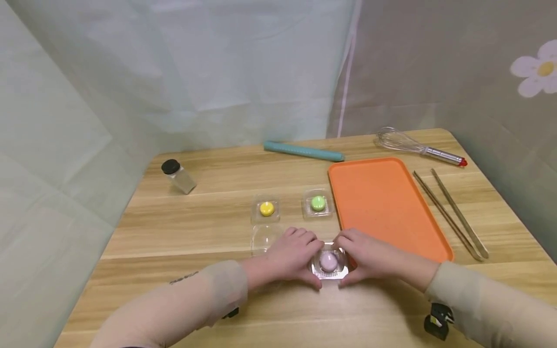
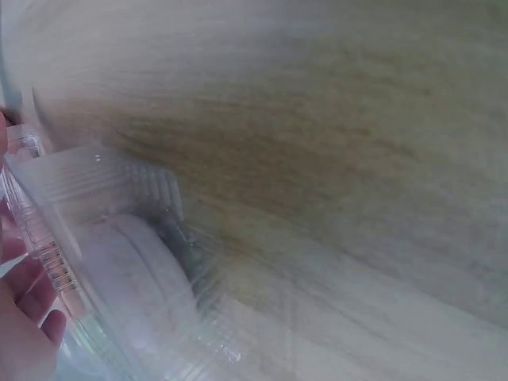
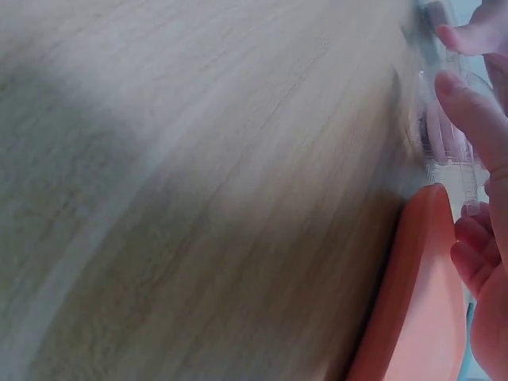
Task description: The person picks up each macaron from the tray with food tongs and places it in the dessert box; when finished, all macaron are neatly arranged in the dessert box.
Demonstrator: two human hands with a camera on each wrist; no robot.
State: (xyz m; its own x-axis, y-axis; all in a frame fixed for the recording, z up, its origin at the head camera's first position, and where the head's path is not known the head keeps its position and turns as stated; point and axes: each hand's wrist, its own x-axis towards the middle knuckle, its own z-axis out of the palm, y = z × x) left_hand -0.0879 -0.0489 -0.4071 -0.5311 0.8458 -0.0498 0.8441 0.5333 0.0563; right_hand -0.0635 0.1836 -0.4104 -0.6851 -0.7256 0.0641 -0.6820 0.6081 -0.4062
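Before me on the wooden table is a small clear plastic box [image 1: 329,276] with a pale purple macaron [image 1: 329,262] inside. My left hand [image 1: 289,256] grips the box's left side, fingers at the far edge and thumb at the near edge. On the opposite side my right hand [image 1: 370,253] holds it the same way, next to the orange tray. The box's ridged wall [image 2: 111,178] shows close up in the left wrist view. An empty-looking clear plastic piece [image 1: 261,237] lies beside my left hand, partly hidden by it.
Yellow [image 1: 267,209] and green [image 1: 318,203] macarons sit in clear trays farther back. An orange tray [image 1: 383,203] lies right, with metal tongs [image 1: 452,212] beside it. A whisk [image 1: 417,145], a teal rod [image 1: 304,151] and a black-capped jar [image 1: 179,177] lie toward the back.
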